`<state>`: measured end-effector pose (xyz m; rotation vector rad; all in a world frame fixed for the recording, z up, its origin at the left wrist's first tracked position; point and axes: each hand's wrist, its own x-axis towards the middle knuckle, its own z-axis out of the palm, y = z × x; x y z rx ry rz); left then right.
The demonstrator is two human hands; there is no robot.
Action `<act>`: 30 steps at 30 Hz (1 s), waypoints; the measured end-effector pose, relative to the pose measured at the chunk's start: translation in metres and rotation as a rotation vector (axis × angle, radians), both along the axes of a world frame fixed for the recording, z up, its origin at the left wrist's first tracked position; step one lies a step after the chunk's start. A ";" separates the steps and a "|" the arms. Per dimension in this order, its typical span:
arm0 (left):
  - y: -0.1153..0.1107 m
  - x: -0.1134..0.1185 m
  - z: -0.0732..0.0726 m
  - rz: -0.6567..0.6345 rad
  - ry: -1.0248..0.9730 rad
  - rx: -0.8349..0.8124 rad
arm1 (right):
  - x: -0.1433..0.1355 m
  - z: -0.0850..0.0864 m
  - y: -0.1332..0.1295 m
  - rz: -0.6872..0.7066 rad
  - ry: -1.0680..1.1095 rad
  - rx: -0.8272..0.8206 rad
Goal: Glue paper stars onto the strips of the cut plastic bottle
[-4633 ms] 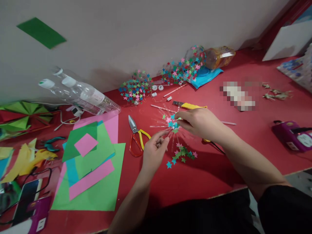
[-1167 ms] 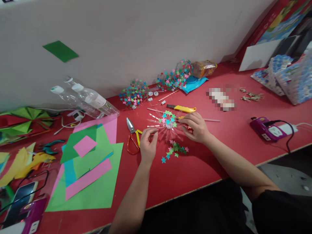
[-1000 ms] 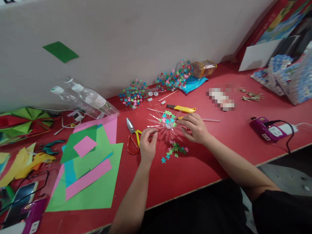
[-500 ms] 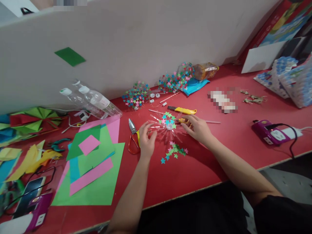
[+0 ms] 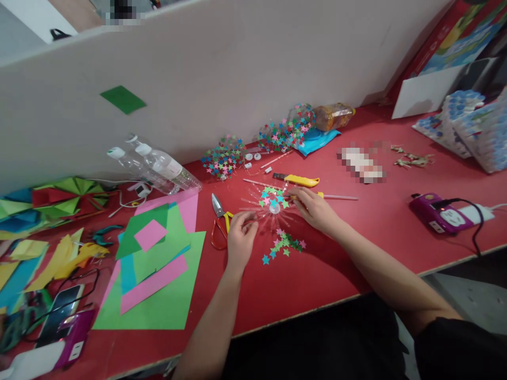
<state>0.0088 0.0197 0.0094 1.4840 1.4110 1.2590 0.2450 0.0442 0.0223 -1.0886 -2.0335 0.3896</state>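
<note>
A fringed clear plastic piece (image 5: 274,208) lies on the red table, its thin strips fanned out and small paper stars on its far strips. My left hand (image 5: 242,232) is at its left edge, thumb and fingers pinched near the strip ends; what they hold is too small to make out. On the right side, my right hand (image 5: 312,207) has its fingertips together at the strips beside the stars. Loose paper stars (image 5: 283,243) lie just in front of the piece. Red-handled scissors (image 5: 218,211) rest left of my left hand, and a yellow cutter (image 5: 301,180) lies behind my right.
Coloured paper sheets (image 5: 158,285) and clear bottles (image 5: 162,169) are on the left. Star-covered clusters (image 5: 224,155) stand by the wall. A purple power socket (image 5: 439,216) sits at the right, with a phone (image 5: 61,314) at the front left.
The view has shifted slightly. My left hand's fingers have drawn closer together and moved a little right and down. My right hand has moved slightly left, its fingers closer together.
</note>
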 end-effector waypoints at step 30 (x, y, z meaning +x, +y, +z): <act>-0.014 -0.015 0.016 0.018 -0.124 -0.135 | 0.015 -0.003 0.008 -0.197 -0.061 0.135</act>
